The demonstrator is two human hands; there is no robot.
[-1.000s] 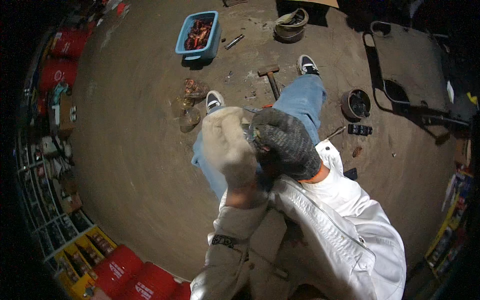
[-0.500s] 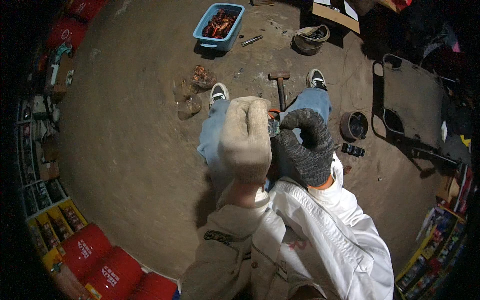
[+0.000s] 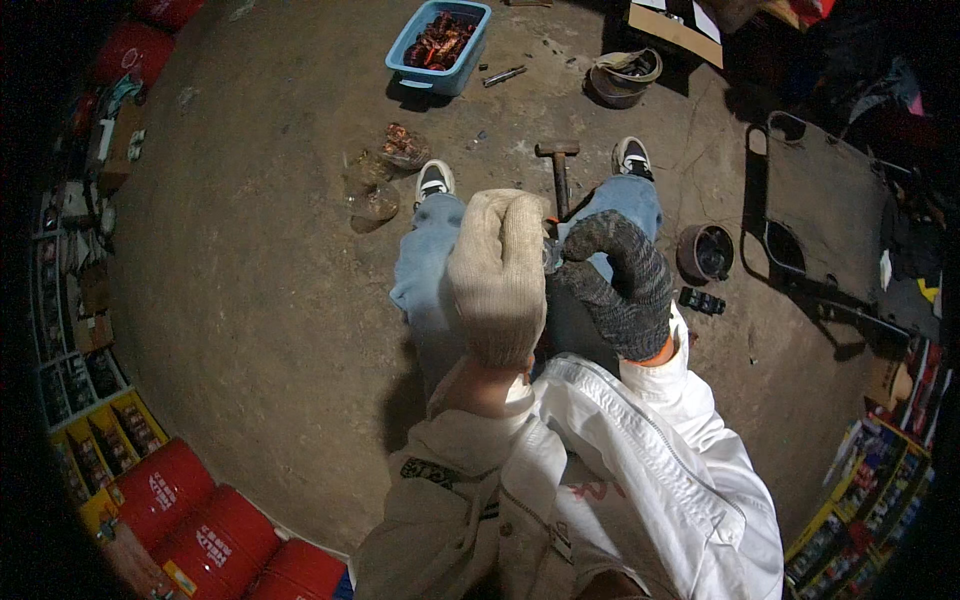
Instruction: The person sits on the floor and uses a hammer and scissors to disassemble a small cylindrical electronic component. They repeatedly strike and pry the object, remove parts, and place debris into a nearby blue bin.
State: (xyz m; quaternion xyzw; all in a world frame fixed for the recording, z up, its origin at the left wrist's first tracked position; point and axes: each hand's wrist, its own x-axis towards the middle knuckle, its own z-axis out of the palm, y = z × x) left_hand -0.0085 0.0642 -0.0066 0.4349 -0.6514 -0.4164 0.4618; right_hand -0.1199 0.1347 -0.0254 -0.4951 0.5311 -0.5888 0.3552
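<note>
Because the gloves cover most of it, the small thing between the two hands is hard to make out. The left hand, in a cream glove, is curled like a fist; its fingertips are hidden, so I can't tell what it grips. The right hand, in a dark grey glove, bends its finger and thumb toward the small thing, and I can't tell if they pinch it. Past the hands, a hammer lies on the floor.
</note>
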